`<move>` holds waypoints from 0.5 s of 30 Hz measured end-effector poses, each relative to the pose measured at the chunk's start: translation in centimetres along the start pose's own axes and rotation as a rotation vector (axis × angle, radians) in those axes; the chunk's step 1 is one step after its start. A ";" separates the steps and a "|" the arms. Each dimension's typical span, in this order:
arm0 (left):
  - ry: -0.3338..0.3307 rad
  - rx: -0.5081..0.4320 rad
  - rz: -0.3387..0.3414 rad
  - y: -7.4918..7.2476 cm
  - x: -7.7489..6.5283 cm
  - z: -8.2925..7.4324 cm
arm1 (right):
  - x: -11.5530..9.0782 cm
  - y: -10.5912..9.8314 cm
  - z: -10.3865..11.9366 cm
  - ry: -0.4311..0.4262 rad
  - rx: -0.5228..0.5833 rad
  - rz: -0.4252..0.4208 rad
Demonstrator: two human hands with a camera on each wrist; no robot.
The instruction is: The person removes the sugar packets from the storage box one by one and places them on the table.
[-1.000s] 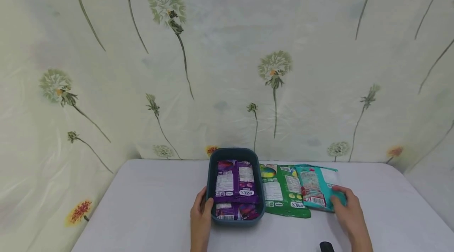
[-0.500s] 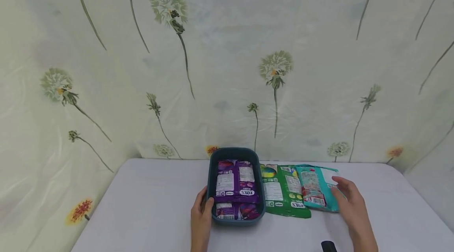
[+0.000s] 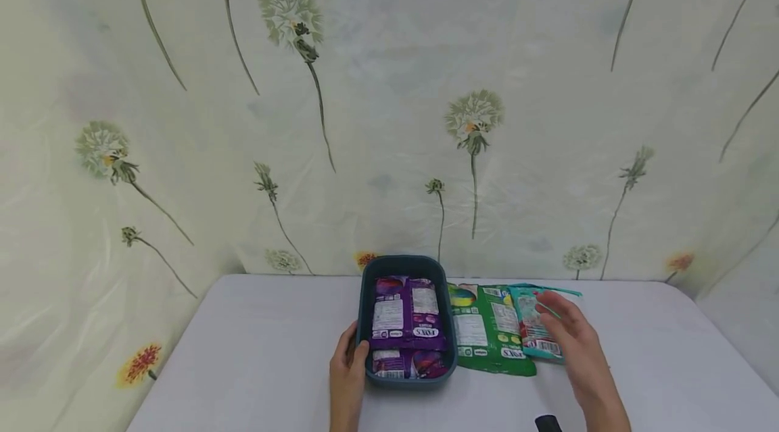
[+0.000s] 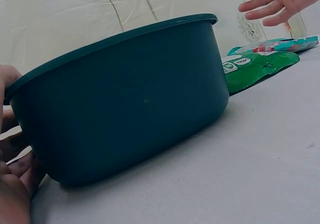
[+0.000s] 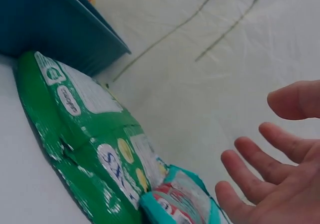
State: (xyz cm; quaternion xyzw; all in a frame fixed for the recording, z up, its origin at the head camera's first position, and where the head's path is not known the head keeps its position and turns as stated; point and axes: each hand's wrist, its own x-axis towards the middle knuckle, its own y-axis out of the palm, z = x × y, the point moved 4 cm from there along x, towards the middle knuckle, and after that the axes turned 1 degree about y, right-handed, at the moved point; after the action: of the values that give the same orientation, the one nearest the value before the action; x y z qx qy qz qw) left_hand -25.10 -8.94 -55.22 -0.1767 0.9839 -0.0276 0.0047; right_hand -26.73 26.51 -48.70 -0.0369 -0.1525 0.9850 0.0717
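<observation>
The person's right hand [image 3: 581, 344] hangs in the air to the right of the blue tub [image 3: 409, 384], wide open, fingers spread and thumb well apart from them, with nothing in its hold. Just under it, also to the tub's right, a teal packet [image 3: 531, 337] lies flat, partly covered from above by the fingers but not touched by them. The left hand [image 3: 349, 368] is at the tub's left side, thumb at the rim and fingers bent against the outer wall, holding that edge while the tub sits upright on the white table [image 3: 274, 337]. Inside the tub lie purple packets: one [image 3: 404, 314] face up toward the back, another [image 3: 408, 364] showing nearer the front; whether more sit beneath, I can't tell from here. A green packet [image 3: 487, 330] lies just to the tub's right, between it and the teal one, whose edge meets it. Going by where everything lies, I'd call the work partway along: the purple packets are in, while the green and the teal are out on the cloth. Beyond the tub hangs a curtain [image 3: 389, 114] printed with dandelions.
</observation>
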 end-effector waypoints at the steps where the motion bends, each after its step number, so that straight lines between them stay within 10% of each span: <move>1: -0.002 0.001 0.000 0.0 0.0 0.0 | 0.0 0.2 0.1 -0.008 0.006 0.007; 15: -0.001 -0.002 0.002 -0.1 -0.1 -0.1 | -0.9 4.4 2.5 -0.070 0.094 0.082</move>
State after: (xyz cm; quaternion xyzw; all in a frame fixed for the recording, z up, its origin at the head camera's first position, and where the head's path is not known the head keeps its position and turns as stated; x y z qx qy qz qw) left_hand -25.00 -8.97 -55.14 -0.1758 0.9841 -0.0263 0.0052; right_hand -26.67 21.45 -47.66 -0.0053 -0.1069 0.9939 0.0275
